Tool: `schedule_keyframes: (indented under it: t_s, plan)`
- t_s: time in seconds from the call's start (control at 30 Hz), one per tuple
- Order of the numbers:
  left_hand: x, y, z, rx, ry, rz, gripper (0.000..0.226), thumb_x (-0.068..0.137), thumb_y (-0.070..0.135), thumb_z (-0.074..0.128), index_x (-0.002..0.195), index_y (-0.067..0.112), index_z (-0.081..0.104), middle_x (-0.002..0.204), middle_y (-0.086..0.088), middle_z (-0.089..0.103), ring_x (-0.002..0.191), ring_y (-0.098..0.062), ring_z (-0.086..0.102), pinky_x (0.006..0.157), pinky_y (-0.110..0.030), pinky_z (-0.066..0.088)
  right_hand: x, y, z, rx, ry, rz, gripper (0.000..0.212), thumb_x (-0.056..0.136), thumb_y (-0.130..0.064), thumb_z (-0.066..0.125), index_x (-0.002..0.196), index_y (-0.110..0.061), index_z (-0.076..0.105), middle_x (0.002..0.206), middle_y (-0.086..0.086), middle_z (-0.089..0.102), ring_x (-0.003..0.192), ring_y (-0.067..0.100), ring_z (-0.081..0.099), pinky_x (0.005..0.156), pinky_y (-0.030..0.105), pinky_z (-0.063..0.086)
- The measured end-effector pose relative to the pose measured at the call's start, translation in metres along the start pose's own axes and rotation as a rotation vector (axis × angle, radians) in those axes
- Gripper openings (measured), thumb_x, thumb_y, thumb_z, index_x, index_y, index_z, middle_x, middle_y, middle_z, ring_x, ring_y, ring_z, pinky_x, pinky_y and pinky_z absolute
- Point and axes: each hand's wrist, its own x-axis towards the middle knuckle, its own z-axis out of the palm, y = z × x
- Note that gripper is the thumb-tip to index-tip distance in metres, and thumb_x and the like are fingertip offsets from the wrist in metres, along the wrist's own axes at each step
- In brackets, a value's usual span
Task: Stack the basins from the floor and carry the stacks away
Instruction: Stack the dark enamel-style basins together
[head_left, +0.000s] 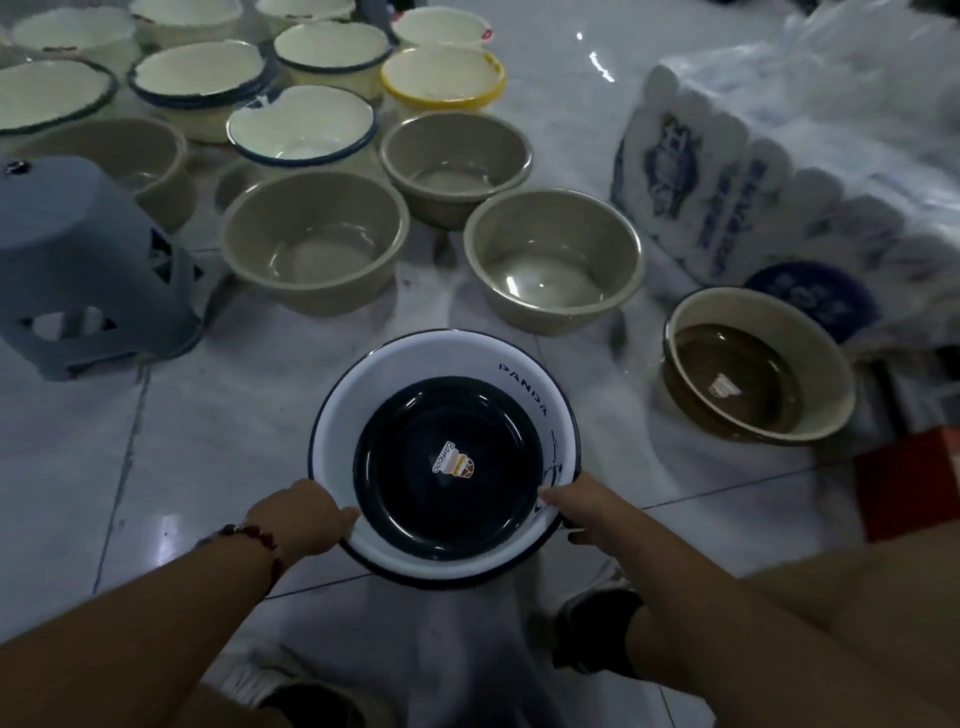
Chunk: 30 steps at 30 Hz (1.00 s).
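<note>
A white basin (467, 358) with a dark rim and the word PANDA on its wall is held above the tiled floor, with a dark blue basin (447, 431) nested inside it. My left hand (306, 519) grips its near left rim and my right hand (576, 506) grips its near right rim. Several beige basins, such as one (311, 244) ahead and another (553, 260) to its right, stand on the floor. Behind them are cream basins with blue rims (301, 124) and one with a yellow rim (441, 78). A brown basin (753, 369) sits at the right.
A grey-blue plastic stool (88, 260) stands at the left. Wrapped white packs with blue print (753, 182) lie at the right, with a red box (914, 483) near them. My shoes (597, 623) are below the held basin.
</note>
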Motion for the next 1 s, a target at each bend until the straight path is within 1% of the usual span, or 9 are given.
schedule_keyframes:
  t_s: [0.1, 0.2, 0.3, 0.43, 0.57, 0.73, 0.83, 0.93, 1.0]
  plan:
    - [-0.004, 0.021, -0.004, 0.197, -0.024, 0.056, 0.077, 0.082, 0.070, 0.049, 0.133, 0.013, 0.054, 0.129, -0.007, 0.059, 0.112, -0.023, 0.058, 0.096, -0.036, 0.051, -0.011, 0.015, -0.020, -0.019, -0.003, 0.029, 0.030, 0.097, -0.031, 0.059, 0.120, -0.015, 0.051, 0.113, 0.008, 0.053, 0.103, 0.024, 0.049, 0.087, 0.038, 0.044]
    - [-0.021, 0.050, -0.019, 0.340, -0.038, 0.156, 0.066, 0.089, 0.057, 0.054, 0.138, 0.014, 0.049, 0.133, -0.008, 0.054, 0.113, -0.023, 0.058, 0.094, -0.032, 0.049, -0.019, 0.024, -0.038, -0.148, 0.019, 0.006, 0.033, 0.099, -0.027, 0.054, 0.127, -0.009, 0.054, 0.110, 0.008, 0.055, 0.102, 0.024, 0.050, 0.089, 0.037, 0.046]
    - [-0.041, 0.088, -0.033, 0.438, 0.074, 0.386, 0.071, 0.091, 0.055, 0.050, 0.149, 0.024, 0.026, 0.147, -0.009, 0.038, 0.123, -0.027, 0.052, 0.100, -0.040, 0.046, -0.034, 0.024, -0.057, -0.383, 0.088, -0.052, 0.053, 0.097, -0.018, 0.053, 0.146, -0.004, 0.039, 0.146, 0.014, 0.044, 0.124, 0.028, 0.048, 0.099, 0.034, 0.044]
    - [-0.085, 0.150, -0.044, 0.378, 0.183, 0.695, 0.074, 0.093, 0.056, 0.047, 0.154, 0.025, 0.018, 0.157, -0.008, 0.022, 0.131, -0.030, 0.045, 0.105, -0.045, 0.043, -0.066, 0.018, -0.091, -0.489, 0.179, -0.110, 0.069, 0.095, -0.025, 0.059, 0.153, -0.007, 0.027, 0.158, 0.012, 0.029, 0.141, 0.028, 0.036, 0.108, 0.033, 0.035]
    - [-0.137, 0.191, -0.053, 0.331, 0.219, 0.949, 0.066, 0.092, 0.050, 0.053, 0.149, 0.025, 0.031, 0.149, -0.002, 0.038, 0.123, -0.025, 0.052, 0.099, -0.043, 0.047, -0.101, 0.015, -0.126, -0.506, 0.279, -0.150, 0.066, 0.094, -0.023, 0.063, 0.150, -0.004, 0.033, 0.152, 0.014, 0.040, 0.132, 0.027, 0.046, 0.104, 0.031, 0.039]
    - [-0.155, 0.193, -0.077, 0.456, 0.290, 1.005, 0.049, 0.092, 0.044, 0.052, 0.136, 0.023, 0.046, 0.135, 0.001, 0.055, 0.116, -0.023, 0.058, 0.099, -0.040, 0.045, -0.121, 0.019, -0.155, -0.564, 0.361, -0.141, 0.072, 0.091, -0.024, 0.065, 0.152, -0.007, 0.031, 0.156, 0.011, 0.034, 0.136, 0.025, 0.042, 0.105, 0.029, 0.038]
    - [-0.136, 0.173, -0.087, 0.473, 0.313, 0.903, 0.050, 0.090, 0.044, 0.052, 0.137, 0.026, 0.048, 0.133, 0.004, 0.058, 0.115, -0.021, 0.059, 0.099, -0.039, 0.046, -0.119, 0.023, -0.154, -0.630, 0.359, -0.112, 0.075, 0.091, -0.028, 0.066, 0.152, -0.007, 0.029, 0.157, 0.011, 0.031, 0.136, 0.025, 0.042, 0.107, 0.029, 0.037]
    - [-0.109, 0.165, -0.081, 0.437, 0.227, 0.758, 0.030, 0.091, 0.035, 0.052, 0.114, 0.022, 0.064, 0.110, 0.004, 0.069, 0.098, -0.018, 0.064, 0.090, -0.035, 0.050, -0.102, 0.024, -0.145, -0.690, 0.308, -0.112, 0.078, 0.092, -0.033, 0.064, 0.154, -0.009, 0.024, 0.160, 0.009, 0.027, 0.141, 0.024, 0.036, 0.110, 0.028, 0.032]
    - [-0.101, 0.172, -0.076, 0.410, 0.247, 0.757, 0.023, 0.090, 0.032, 0.050, 0.100, 0.022, 0.068, 0.093, 0.005, 0.069, 0.084, -0.017, 0.064, 0.083, -0.036, 0.054, -0.085, 0.025, -0.139, -0.723, 0.284, -0.124, 0.078, 0.093, -0.036, 0.063, 0.155, -0.010, 0.024, 0.161, 0.008, 0.025, 0.145, 0.025, 0.029, 0.114, 0.031, 0.027]
